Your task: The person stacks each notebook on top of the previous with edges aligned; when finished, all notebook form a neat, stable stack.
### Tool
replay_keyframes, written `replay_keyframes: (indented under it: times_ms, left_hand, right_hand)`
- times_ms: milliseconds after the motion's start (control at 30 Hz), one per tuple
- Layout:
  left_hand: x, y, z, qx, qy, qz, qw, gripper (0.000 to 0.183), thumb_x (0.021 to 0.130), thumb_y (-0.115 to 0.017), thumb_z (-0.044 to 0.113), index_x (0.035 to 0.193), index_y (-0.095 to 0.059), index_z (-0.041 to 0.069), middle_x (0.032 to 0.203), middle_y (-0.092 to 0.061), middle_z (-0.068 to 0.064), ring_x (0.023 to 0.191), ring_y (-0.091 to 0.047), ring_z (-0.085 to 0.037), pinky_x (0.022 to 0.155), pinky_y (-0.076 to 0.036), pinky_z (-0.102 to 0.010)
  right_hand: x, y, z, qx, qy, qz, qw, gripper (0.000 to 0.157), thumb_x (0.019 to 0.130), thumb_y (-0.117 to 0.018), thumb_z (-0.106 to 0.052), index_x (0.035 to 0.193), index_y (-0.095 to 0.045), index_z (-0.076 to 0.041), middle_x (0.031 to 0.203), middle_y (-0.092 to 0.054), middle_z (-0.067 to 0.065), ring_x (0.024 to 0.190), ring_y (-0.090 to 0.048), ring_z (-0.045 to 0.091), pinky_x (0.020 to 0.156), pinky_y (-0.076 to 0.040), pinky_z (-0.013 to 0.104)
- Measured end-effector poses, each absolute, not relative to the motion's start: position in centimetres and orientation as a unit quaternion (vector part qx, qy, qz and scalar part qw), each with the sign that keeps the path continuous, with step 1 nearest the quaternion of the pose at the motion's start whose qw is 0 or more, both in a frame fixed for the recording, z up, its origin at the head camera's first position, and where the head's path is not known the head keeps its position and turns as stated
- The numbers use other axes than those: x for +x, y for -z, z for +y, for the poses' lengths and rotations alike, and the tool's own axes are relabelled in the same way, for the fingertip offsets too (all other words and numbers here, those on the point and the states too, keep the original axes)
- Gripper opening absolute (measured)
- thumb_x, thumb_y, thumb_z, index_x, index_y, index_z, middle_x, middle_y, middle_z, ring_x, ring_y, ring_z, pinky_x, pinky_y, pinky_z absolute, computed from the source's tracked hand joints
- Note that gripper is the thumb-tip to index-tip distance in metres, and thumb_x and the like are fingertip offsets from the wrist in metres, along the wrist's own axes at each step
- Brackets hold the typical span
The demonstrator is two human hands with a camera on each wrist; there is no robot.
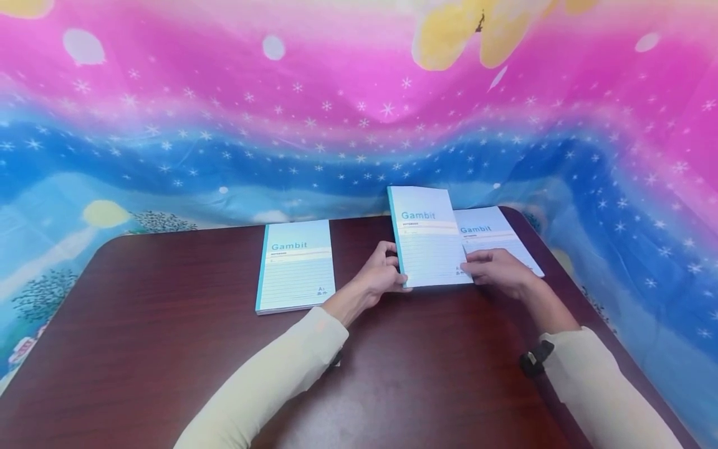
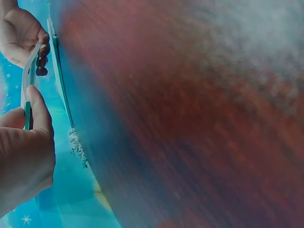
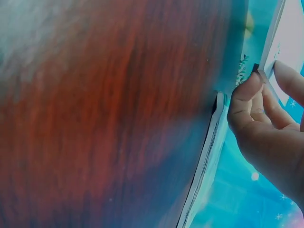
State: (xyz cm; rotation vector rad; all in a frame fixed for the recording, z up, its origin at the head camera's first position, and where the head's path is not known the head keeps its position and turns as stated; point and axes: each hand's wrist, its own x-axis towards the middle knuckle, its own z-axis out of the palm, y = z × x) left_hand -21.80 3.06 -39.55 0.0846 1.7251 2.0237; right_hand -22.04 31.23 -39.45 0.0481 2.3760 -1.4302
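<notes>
A white notebook (image 1: 429, 243) with a teal spine and "Gambit" on its cover is held up off the table between both hands. My left hand (image 1: 381, 274) pinches its lower left corner at the spine, thumb in front. On the opposite side my right hand (image 1: 499, 271) pinches the lower right edge. Both wrist views show the held notebook edge-on, gripped by the left hand (image 2: 28, 152) and the right hand (image 3: 268, 114). Partly covered by it, a second Gambit notebook (image 1: 499, 234) lies at the table's back right corner.
Another Gambit notebook (image 1: 296, 268), perhaps a small stack, lies left of the hands. The dark reddish-brown table (image 1: 168, 349) has rounded back corners. Behind it hangs a pink and blue patterned cloth (image 1: 336, 125), close to the table's back edge.
</notes>
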Motion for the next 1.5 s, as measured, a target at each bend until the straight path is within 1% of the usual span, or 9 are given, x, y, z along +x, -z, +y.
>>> replay_keyframes:
  times_ms: [167, 300, 567, 800, 1000, 1067, 1200, 1333, 1500]
  left_hand:
    - [-21.9, 39.6, 2.4, 0.019, -0.742, 0.625, 0.24, 0.055, 0.09, -0.053, -0.02, 0.135, -0.037, 0.006, 0.111, -0.063, -0.02, 0.093, -0.069, -0.031, 0.079, -0.061, -0.043]
    - [-21.9, 39.6, 1.9, 0.011, -0.744, 0.623, 0.242, 0.057, 0.089, -0.055, -0.021, 0.137, -0.037, 0.005, 0.107, -0.061, -0.021, 0.092, -0.068, -0.031, 0.079, -0.061, -0.043]
    - [-21.7, 39.4, 0.8, 0.015, -0.743, 0.621, 0.247, 0.058, 0.089, -0.059, -0.019, 0.14, -0.039, 0.004, 0.107, -0.061, -0.023, 0.091, -0.069, -0.031, 0.081, -0.061, -0.045]
    - [-21.6, 38.8, -0.5, 0.024, -0.746, 0.62, 0.242, 0.058, 0.089, -0.06, -0.018, 0.14, -0.041, 0.004, 0.104, -0.059, -0.022, 0.09, -0.068, -0.03, 0.082, -0.06, -0.047]
    - [-21.5, 38.7, -1.5, 0.022, -0.746, 0.619, 0.243, 0.06, 0.089, -0.061, -0.018, 0.141, -0.042, 0.005, 0.099, -0.054, -0.018, 0.086, -0.064, -0.028, 0.088, -0.057, -0.053]
    - [-21.5, 38.7, -1.9, 0.023, -0.743, 0.624, 0.241, 0.06, 0.089, -0.062, -0.017, 0.141, -0.043, 0.005, 0.098, -0.054, -0.016, 0.085, -0.063, -0.027, 0.087, -0.058, -0.052]
    - [-21.6, 38.6, -2.7, 0.022, -0.734, 0.638, 0.235, 0.061, 0.088, -0.063, -0.016, 0.142, -0.044, 0.005, 0.095, -0.052, -0.012, 0.082, -0.062, -0.025, 0.081, -0.061, -0.045]
    - [-21.5, 38.4, -3.5, 0.025, -0.729, 0.645, 0.229, 0.061, 0.088, -0.064, -0.015, 0.141, -0.044, 0.006, 0.094, -0.053, -0.012, 0.081, -0.063, -0.025, 0.079, -0.061, -0.042]
    - [-21.4, 38.3, -4.5, 0.027, -0.722, 0.656, 0.218, 0.06, 0.088, -0.065, -0.014, 0.142, -0.045, 0.005, 0.094, -0.054, -0.012, 0.079, -0.063, -0.023, 0.075, -0.06, -0.037]
  right_hand:
    - [-22.0, 39.3, 30.9, 0.013, 0.542, 0.821, 0.178, 0.046, 0.099, -0.067, -0.016, 0.131, -0.049, 0.013, 0.108, -0.07, 0.011, 0.093, -0.068, 0.016, 0.083, -0.058, 0.029]
    - [-21.9, 39.1, 30.7, 0.01, 0.561, 0.807, 0.181, 0.042, 0.099, -0.067, -0.013, 0.127, -0.049, 0.012, 0.104, -0.071, 0.008, 0.092, -0.069, 0.017, 0.082, -0.059, 0.03]
    - [-21.8, 38.8, 30.5, 0.019, 0.568, 0.8, 0.19, 0.051, 0.097, -0.071, -0.016, 0.132, -0.047, 0.013, 0.103, -0.072, 0.007, 0.091, -0.068, 0.016, 0.082, -0.059, 0.029]
    - [-21.7, 38.2, 30.1, 0.002, 0.588, 0.783, 0.204, 0.054, 0.096, -0.071, -0.012, 0.136, -0.043, 0.014, 0.106, -0.071, 0.007, 0.095, -0.069, 0.017, 0.087, -0.059, 0.035]
    - [-21.5, 37.9, 29.3, -0.008, 0.581, 0.787, 0.209, 0.057, 0.095, -0.072, -0.013, 0.137, -0.044, 0.014, 0.112, -0.068, 0.013, 0.097, -0.069, 0.02, 0.09, -0.058, 0.039]
    - [-21.4, 37.9, 29.0, -0.007, 0.581, 0.787, 0.208, 0.059, 0.095, -0.073, -0.013, 0.138, -0.043, 0.014, 0.113, -0.067, 0.014, 0.097, -0.069, 0.019, 0.091, -0.058, 0.04]
    - [-21.4, 37.9, 28.2, -0.007, 0.592, 0.779, 0.205, 0.058, 0.095, -0.073, -0.013, 0.137, -0.043, 0.013, 0.112, -0.067, 0.013, 0.097, -0.069, 0.019, 0.093, -0.057, 0.043]
    - [-21.5, 37.9, 27.7, -0.017, 0.601, 0.773, 0.203, 0.054, 0.095, -0.073, -0.012, 0.135, -0.047, 0.013, 0.109, -0.069, 0.011, 0.097, -0.069, 0.02, 0.092, -0.057, 0.042]
    - [-21.6, 37.8, 26.9, -0.028, 0.606, 0.767, 0.207, 0.053, 0.095, -0.072, -0.01, 0.135, -0.047, 0.013, 0.111, -0.068, 0.012, 0.099, -0.069, 0.021, 0.09, -0.058, 0.039]
